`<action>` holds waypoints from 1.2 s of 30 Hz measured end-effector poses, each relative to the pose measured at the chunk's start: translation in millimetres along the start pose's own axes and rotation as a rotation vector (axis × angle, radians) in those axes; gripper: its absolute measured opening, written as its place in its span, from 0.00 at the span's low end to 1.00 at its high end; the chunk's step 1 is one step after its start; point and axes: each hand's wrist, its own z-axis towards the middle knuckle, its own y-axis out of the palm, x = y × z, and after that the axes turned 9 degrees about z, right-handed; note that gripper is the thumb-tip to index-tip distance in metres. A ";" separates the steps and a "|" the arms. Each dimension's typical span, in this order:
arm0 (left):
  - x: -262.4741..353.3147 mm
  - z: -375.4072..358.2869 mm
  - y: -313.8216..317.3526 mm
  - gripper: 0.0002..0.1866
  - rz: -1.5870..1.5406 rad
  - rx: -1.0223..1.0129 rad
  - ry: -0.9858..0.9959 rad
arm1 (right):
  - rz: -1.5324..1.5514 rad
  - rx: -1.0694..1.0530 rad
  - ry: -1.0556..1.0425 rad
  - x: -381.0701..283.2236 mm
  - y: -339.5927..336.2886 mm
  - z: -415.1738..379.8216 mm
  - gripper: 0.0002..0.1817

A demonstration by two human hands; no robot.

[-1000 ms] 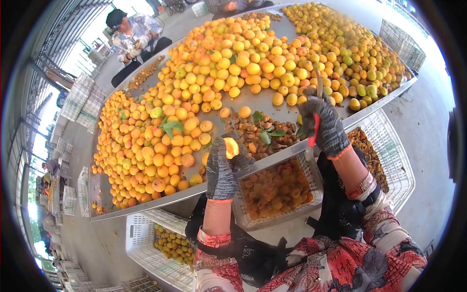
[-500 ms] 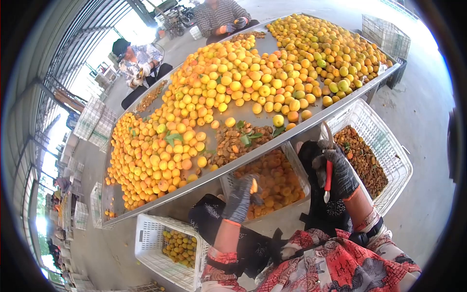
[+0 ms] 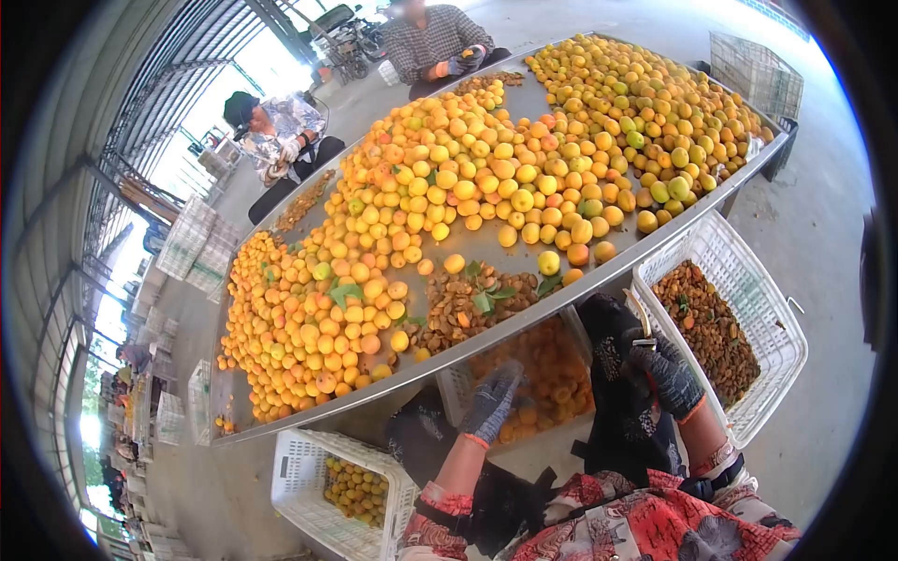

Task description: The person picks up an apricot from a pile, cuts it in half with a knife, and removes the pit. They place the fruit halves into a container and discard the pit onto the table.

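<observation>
My left hand (image 3: 493, 400), in a grey glove, reaches over the crate of orange fruit (image 3: 544, 374) under the table edge. Its fingers are stretched out, with nothing seen in them. My right hand (image 3: 664, 369), gloved too, is closed around a curved metal tool (image 3: 642, 318) beside the right crate's near side; the tool's handle is mostly hidden in the fist. Apricots (image 3: 421, 201) lie heaped on the metal table (image 3: 599, 279). Near its front edge sits a pile of brown pits (image 3: 468, 309) with some green leaves.
A white crate (image 3: 744, 245) of brown pits stands at the right. Another crate (image 3: 285, 481) with yellow-green fruit is at the lower left. Two people (image 3: 435, 42) sit beyond the table. Stacked crates (image 3: 756, 77) stand at the back right.
The orange piece at my left hand's fingertips is gone, and that hand has moved right, over the crate. My right hand has turned, and the red handle no longer shows. The view has shifted slightly.
</observation>
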 end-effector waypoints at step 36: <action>21.9 110.6 -97.5 0.21 -0.245 0.324 0.249 | -0.976 -0.694 -0.398 -19.4 210.3 214.9 0.29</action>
